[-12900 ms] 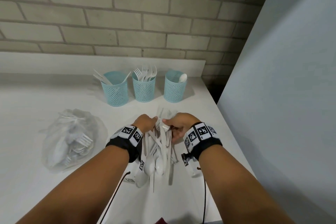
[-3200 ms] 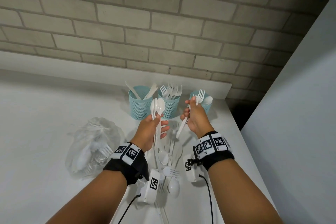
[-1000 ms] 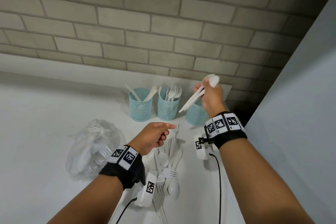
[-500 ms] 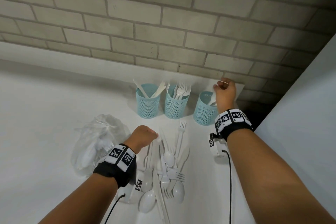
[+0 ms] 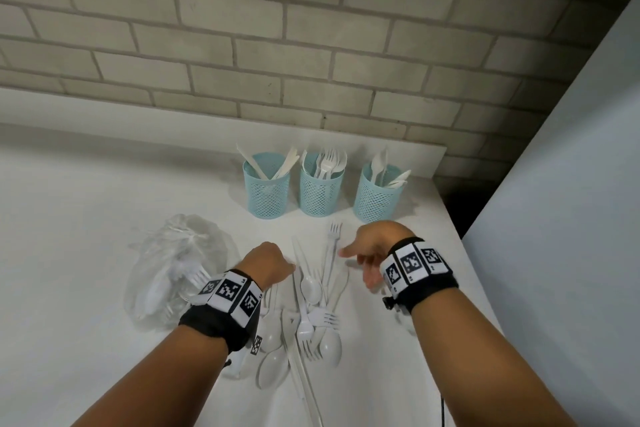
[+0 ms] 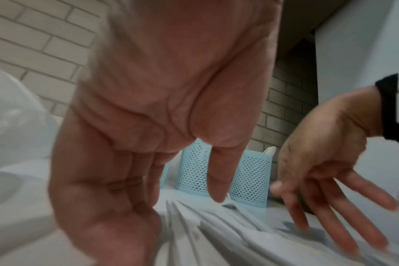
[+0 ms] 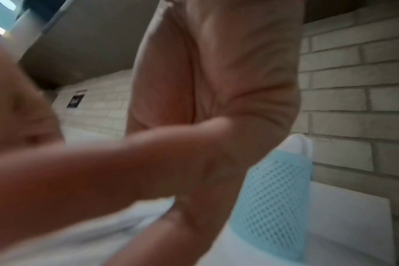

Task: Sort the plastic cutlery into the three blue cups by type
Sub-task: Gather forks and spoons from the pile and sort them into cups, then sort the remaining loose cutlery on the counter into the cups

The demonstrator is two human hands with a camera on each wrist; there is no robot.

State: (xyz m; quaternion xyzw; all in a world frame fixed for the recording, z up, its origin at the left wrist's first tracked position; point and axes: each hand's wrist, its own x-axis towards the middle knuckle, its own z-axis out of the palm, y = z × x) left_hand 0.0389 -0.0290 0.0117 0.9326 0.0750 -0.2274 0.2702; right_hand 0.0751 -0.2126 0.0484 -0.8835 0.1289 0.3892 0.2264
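Neither hand holds anything. In the head view the left hand (image 5: pixel 268 262) hangs over the left edge of the loose cutlery pile (image 5: pixel 313 302), fingers pointing down at it; whether they touch a piece cannot be told from here. The right hand (image 5: pixel 370 250) hovers at the pile's right side, fingers loosely spread and empty. Three blue mesh cups stand in a row near the brick wall (image 5: pixel 311 28): the left cup (image 5: pixel 266 192) has knives leaning in it, the middle cup (image 5: pixel 320 191) forks, the right cup (image 5: pixel 377 198) spoons. The pile lies on the white counter (image 5: pixel 86 253) between the hands, spoons, forks and knives overlapping. A clear plastic bag (image 5: pixel 173 263) with more cutlery inside sits just left of the left hand.

The left wrist view shows the left hand's fingers (image 6: pixel 221 172) straight and reaching down, the tip of one at the white handles below, which are blurred. The right hand shows beyond with fingers splayed wide and nothing in them. Two cups show behind the fingers; a third is almost wholly hidden.

The right wrist view is heavily blurred: the palm and thumb fill it, and one cup stands at the right with a white piece showing above its rim.
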